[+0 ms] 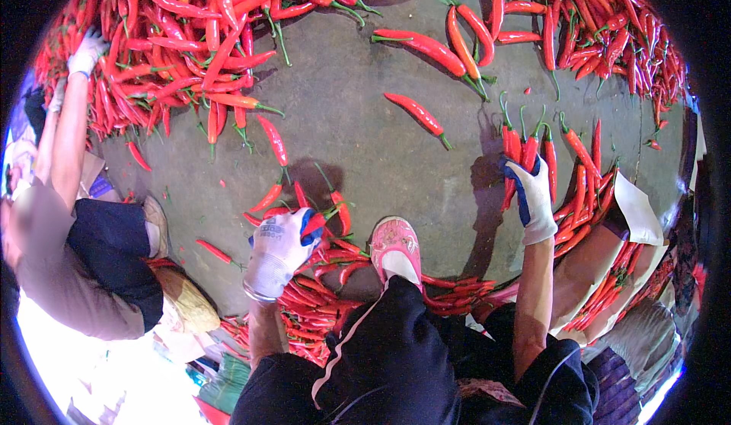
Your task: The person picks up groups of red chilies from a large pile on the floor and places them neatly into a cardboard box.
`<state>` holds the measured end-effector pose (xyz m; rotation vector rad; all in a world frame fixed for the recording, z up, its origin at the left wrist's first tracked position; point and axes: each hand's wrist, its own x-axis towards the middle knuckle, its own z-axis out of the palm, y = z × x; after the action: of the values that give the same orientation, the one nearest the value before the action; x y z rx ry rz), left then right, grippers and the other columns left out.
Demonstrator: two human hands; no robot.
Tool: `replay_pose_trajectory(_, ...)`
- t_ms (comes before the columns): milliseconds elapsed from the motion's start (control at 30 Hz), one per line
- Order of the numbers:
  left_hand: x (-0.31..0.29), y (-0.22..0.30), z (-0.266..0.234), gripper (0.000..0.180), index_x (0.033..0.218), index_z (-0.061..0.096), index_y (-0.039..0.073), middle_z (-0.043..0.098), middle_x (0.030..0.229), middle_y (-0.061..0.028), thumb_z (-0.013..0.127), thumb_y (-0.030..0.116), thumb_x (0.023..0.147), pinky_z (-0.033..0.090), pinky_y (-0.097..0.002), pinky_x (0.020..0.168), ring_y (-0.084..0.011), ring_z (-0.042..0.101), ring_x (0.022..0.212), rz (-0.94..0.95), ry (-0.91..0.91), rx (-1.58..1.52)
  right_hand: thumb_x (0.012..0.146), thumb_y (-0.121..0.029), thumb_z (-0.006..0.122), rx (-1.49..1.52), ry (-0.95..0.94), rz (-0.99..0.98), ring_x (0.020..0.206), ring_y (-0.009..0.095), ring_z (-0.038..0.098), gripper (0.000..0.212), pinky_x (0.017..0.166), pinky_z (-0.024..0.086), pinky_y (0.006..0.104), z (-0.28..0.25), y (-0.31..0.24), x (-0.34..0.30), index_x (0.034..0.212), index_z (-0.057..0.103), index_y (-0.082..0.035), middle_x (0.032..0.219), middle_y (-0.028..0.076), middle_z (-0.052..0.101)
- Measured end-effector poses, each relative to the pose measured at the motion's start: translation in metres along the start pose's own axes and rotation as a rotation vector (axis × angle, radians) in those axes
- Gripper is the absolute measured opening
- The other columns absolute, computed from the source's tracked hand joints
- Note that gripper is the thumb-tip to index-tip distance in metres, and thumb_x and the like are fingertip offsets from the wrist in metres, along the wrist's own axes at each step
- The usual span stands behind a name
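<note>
From the head view, the left hand in a white glove is closed around a red chili above a small pile near a pink shoe. The right hand grips a bunch by a box

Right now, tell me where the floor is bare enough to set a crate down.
The widest bare concrete floor lies between the big chili heap at upper left, the lone chili and the pink shoe. Crowded: around the left hand, by the right hand, and along the top edge.
</note>
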<state>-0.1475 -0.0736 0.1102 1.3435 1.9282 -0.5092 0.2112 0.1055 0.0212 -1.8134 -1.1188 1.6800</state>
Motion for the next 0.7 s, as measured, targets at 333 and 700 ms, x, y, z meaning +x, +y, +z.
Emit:
replay_pose_trajectory(333,0.123,0.113,-0.008,0.048,0.123,0.057,0.013,0.059,0.093,-0.0091,0.068,0.018,0.076,0.05,-0.0375,0.07,-0.0262,0.062,0.081,0.48,0.634,-0.043,0.08,-0.009,0.067,0.103,-0.083,0.032,0.075,0.009,0.057,0.024,0.07,0.046,0.0245,0.028,-0.011,-0.002,0.102,0.061,-0.001,0.088,0.0,0.061)
replay_pose_trajectory(700,0.076,0.025,-0.003,0.038,0.107,0.066,0.009,0.069,0.088,-0.0144,0.074,0.026,0.074,0.052,-0.0432,0.072,-0.0337,0.066,0.081,0.428,0.0,-0.23,0.07,-0.018,0.078,-0.211,-0.172,-0.335,0.084,0.018,0.064,0.052,0.08,0.049,0.0322,0.076,-0.064,0.048,0.114,0.058,0.0,0.096,0.007,0.067)
